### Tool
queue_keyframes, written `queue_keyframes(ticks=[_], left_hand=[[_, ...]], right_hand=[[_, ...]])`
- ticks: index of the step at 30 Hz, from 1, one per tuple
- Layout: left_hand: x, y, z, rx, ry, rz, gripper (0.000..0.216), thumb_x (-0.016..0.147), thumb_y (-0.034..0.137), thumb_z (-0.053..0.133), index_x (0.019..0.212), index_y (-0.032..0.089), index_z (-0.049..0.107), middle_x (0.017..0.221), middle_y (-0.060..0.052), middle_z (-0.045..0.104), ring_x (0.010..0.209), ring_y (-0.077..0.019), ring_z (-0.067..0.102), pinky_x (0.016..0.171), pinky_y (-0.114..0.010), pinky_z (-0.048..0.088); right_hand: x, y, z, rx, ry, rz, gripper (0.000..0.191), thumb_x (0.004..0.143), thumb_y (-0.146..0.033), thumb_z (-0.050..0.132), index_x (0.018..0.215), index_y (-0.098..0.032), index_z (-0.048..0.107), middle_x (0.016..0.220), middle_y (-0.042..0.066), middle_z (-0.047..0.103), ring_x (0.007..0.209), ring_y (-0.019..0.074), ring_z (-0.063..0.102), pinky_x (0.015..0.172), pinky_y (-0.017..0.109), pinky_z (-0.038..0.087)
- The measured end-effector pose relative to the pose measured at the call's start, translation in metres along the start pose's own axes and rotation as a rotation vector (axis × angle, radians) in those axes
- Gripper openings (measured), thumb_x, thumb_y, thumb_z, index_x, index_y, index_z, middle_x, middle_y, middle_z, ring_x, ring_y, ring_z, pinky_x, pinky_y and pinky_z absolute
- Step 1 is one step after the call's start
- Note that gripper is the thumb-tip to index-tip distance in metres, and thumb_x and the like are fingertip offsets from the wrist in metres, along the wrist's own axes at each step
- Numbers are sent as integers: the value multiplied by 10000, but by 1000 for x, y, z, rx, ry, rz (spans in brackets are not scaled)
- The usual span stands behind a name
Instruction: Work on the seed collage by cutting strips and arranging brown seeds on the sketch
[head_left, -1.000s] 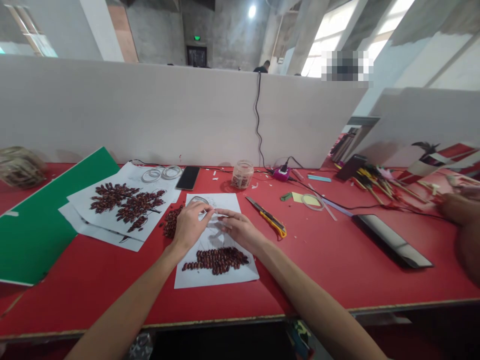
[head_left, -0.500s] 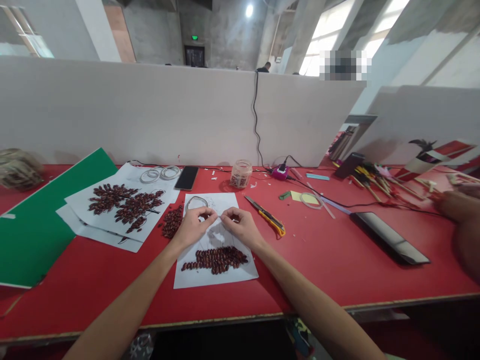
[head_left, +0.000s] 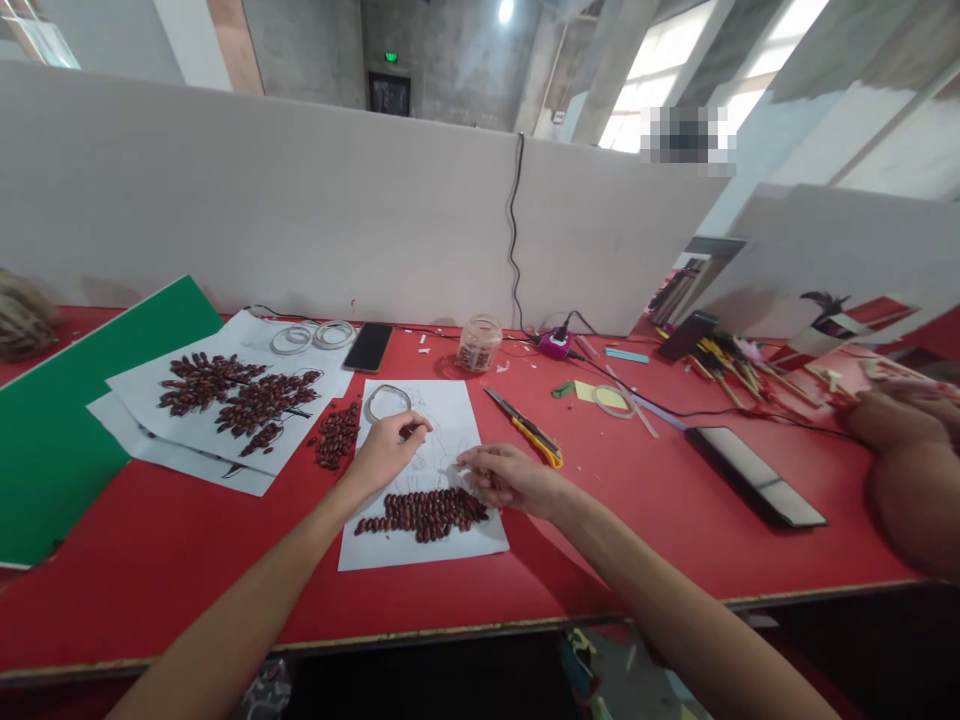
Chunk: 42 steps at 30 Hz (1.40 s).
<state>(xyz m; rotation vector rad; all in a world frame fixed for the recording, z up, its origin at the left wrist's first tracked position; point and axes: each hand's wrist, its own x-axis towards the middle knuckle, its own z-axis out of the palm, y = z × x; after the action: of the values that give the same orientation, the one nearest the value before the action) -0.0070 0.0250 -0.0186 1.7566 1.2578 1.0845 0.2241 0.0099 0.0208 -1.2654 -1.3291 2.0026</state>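
I see L hand (head_left: 386, 452) resting on the sheet (head_left: 454, 415), R hand (head_left: 514, 478) just above the seeds (head_left: 424, 512). Fingers curled on both; can't tell if either grips anything.

Open table (head_left: 637, 500) between utility knife (head_left: 525, 428) and dark slab (head_left: 754, 475)

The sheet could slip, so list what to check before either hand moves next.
1. White sheet flat on the red table: ok.
2. Left hand over the sheet, beside the tape ring: ok.
3. Right hand pinching something: cannot tell, too small.
4. Loose seeds beside the sheet's left edge, apart from the left hand: ok.
5. Utility knife apart from the right hand: ok.
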Motion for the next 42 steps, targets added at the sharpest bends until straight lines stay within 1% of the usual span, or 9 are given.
queue_keyframes(ticks=[2,4,7,9,16,25,34,40,42], left_hand=[[-1,0,2,69,1,33,171,919,258,540,915,186,695,844,-22,706,772,-179,632,730,-291,480],[-2,-1,4,164,3,70,145,901,227,559,896,185,697,872,-32,706,824,-195,625,777,-311,480],[-3,-4,6,311,-13,114,108,876,213,605,881,189,709,905,-50,696,906,-228,594,841,-347,471],[-3,-5,7,354,-33,118,95,875,226,624,875,197,715,908,-51,693,925,-237,584,858,-356,470],[-4,-1,10,441,-52,80,81,857,276,681,909,224,716,928,-30,692,941,-243,585,895,-375,469],[-6,6,12,530,-69,50,153,830,329,716,955,246,688,958,-25,676,989,-262,583,910,-388,445],[-7,12,16,597,-83,12,280,795,451,748,973,259,648,1024,-27,666,1022,-286,567,910,-411,421],[-8,13,17,614,-75,18,279,789,436,754,963,255,632,1021,-37,661,1017,-301,568,893,-419,423],[-8,12,17,622,-72,19,282,783,430,761,966,258,631,1014,-39,661,1006,-304,569,877,-413,428]], right_hand=[[1,0,0,-1,-15,46,350,734,-454,753,881,-163,627,529,-97,446,370,30,265,418,224,173],[4,0,-1,-7,-15,71,310,756,-425,732,877,-158,631,527,-95,454,363,27,267,415,222,169],[5,-1,-1,-23,-3,93,258,780,-376,706,881,-149,639,524,-86,474,354,29,290,411,223,173],[4,-2,-1,-34,9,103,226,795,-346,690,885,-145,644,523,-80,486,353,32,306,412,221,190],[0,-5,-1,-55,55,126,211,839,-348,672,860,-140,648,532,-66,498,376,33,321,415,211,218],[2,-9,1,-104,59,160,170,859,-309,637,870,-140,642,517,-66,488,393,50,351,413,202,241],[5,-20,1,-183,45,218,98,863,-208,582,845,-134,644,519,-47,505,370,55,350,385,199,249],[5,-22,-2,-231,71,198,151,876,-268,596,829,-136,652,516,-40,498,381,63,348,389,207,255],[1,-22,-5,-247,94,170,177,892,-295,595,860,-135,660,523,-42,494,392,69,355,396,212,260]])
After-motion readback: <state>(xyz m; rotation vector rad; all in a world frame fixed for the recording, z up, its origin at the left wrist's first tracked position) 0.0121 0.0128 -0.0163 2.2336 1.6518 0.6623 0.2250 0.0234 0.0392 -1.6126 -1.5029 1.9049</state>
